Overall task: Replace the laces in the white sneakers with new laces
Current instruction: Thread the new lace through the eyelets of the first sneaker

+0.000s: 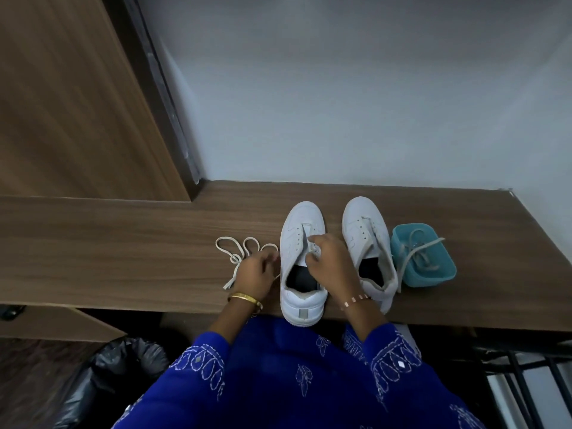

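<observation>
Sneakers: left sneaker (pixel 302 261) and right sneaker (pixel 368 249) side by side on wooden counter (pixel 123 243), toes at 12 o'clock. Right hand (pixel 331 261) over left sneaker's tongue, fingers curled, apparently pinching lace. Left hand (pixel 257 272) at 9 o'clock, fingers grip loose lace (pixel 244 250). Teal basket (pixel 424 261) at 3 o'clock. Grey wall (pixel 371 88) behind.
</observation>
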